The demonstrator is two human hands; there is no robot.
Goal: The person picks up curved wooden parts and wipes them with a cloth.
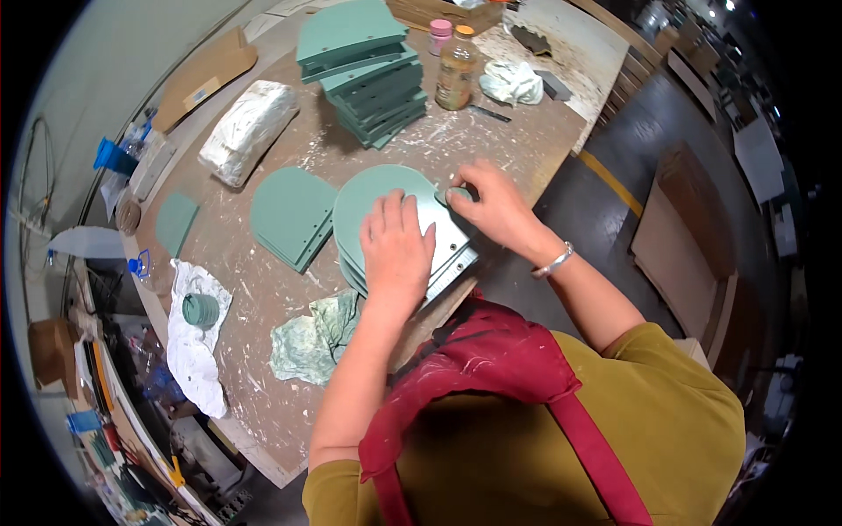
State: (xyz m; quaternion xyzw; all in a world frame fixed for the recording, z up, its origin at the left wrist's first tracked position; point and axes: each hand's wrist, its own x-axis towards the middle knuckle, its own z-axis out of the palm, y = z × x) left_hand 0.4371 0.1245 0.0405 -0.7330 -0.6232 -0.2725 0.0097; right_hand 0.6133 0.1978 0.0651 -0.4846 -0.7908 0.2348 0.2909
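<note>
Left hand flat, palm down, fingers spread, pressing top panel of a stack at near edge of surface; no grip closed. Right hand bent at wrist, grip narrow, fingertips pinching a small green pad against panel's right edge. Panel green, rounded at far end, straight and holed at near end; second stack just beside, left.

The left hand lies flat on a green arched panel; the right hand pinches its edge.
</note>
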